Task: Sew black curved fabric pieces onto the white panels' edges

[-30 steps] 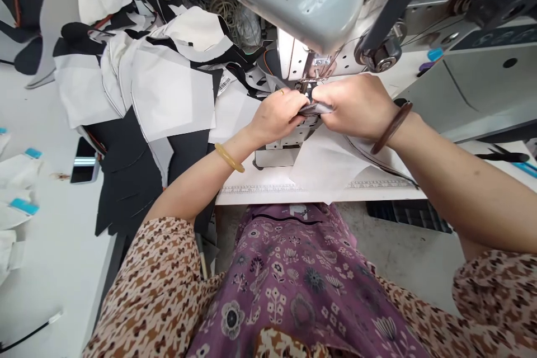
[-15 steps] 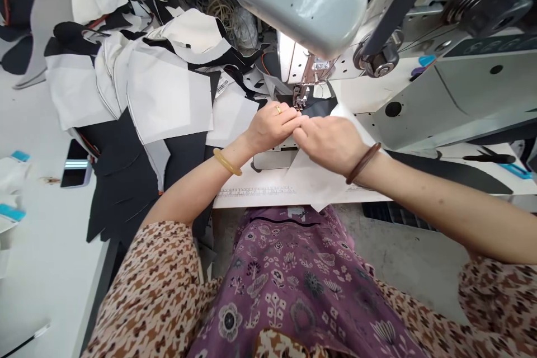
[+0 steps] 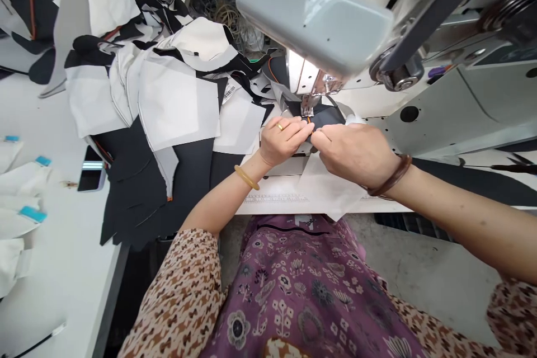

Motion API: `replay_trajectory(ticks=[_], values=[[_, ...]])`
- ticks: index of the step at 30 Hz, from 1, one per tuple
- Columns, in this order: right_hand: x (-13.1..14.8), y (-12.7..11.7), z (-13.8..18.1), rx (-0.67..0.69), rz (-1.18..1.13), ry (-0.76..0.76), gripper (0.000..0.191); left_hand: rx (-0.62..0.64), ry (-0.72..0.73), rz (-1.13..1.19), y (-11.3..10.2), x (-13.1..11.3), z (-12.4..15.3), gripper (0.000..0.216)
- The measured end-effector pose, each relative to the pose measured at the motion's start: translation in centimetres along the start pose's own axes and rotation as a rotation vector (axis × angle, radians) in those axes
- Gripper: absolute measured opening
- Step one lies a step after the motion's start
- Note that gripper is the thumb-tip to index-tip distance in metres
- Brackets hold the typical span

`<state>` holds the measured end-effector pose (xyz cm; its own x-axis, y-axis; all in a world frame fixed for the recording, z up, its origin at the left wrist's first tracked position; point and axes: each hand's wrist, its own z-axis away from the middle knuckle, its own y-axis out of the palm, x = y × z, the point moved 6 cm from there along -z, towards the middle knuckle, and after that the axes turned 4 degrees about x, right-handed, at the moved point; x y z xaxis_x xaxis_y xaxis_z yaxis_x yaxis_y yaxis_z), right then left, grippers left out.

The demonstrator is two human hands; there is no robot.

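A dark fabric piece (image 3: 329, 116) with a white backing (image 3: 327, 184) lies under the presser foot (image 3: 309, 105) of a sewing machine (image 3: 312, 14). An orange strip (image 3: 309, 121) runs along it, just in front of the foot. My left hand (image 3: 283, 140), with a ring on one finger, is closed on the fabric at the left of the strip. From the right, my right hand (image 3: 356, 151) pinches the same piece, its fingertips close to those of the left. Both sets of fingertips partly hide the fabric edge.
Black and white fabric pieces (image 3: 180, 103) are heaped left of the machine. A phone (image 3: 91, 169) lies on the white table (image 3: 54, 268) beside them. Dark-handled scissors (image 3: 514, 166) rest at the right. A printed ruler (image 3: 277, 198) runs along the front edge.
The view has shifted, so most things sit farther right and slightly lower. My hands have parted a little at the fingertips, and the orange strip shows more clearly between them.
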<state>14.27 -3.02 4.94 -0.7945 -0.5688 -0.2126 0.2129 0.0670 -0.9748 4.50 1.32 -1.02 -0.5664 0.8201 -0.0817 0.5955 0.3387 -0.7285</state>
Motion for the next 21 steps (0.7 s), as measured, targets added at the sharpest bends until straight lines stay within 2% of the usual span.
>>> replay_trajectory(ticks=[3,6,7,9,11,12,14,17,19,21], values=[[0.1,-0.2,-0.1,-0.017,0.025,0.004,0.035,-0.001,-0.041,-0.009,0.1,0.7,-0.3,0.031],[0.2,-0.8,0.9,-0.030,0.044,0.006,0.031,0.009,0.015,-0.009,-0.4,1.0,-0.8,0.031],[-0.1,-0.8,1.4,0.001,0.031,0.042,0.030,0.030,0.039,0.000,-0.5,1.1,-1.0,0.031],[-0.8,0.3,2.5,0.150,-0.034,0.143,0.034,0.072,0.088,-0.012,-0.7,0.9,-1.4,0.029],[-1.1,2.4,3.5,0.310,-0.161,0.210,0.035,0.083,0.124,-0.093,-0.9,0.6,-1.7,0.028],[-1.0,3.5,3.7,0.338,-0.239,0.212,0.031,0.075,0.138,-0.148,-1.1,0.3,-1.9,0.028],[-0.7,5.6,3.7,0.283,-0.435,0.203,0.022,0.055,0.161,-0.230,-1.3,-0.1,-2.3,0.030],[-1.2,7.4,3.6,0.151,-0.814,0.249,0.021,0.084,0.193,-0.231,-1.3,-0.5,-2.8,0.033],[-2.5,6.9,3.8,0.103,-1.026,0.316,0.028,0.124,0.213,-0.217,-1.3,-0.5,-3.0,0.033],[-4.2,4.6,4.0,0.072,-1.119,0.377,0.038,0.150,0.228,-0.214,-1.4,-0.3,-3.3,0.033]])
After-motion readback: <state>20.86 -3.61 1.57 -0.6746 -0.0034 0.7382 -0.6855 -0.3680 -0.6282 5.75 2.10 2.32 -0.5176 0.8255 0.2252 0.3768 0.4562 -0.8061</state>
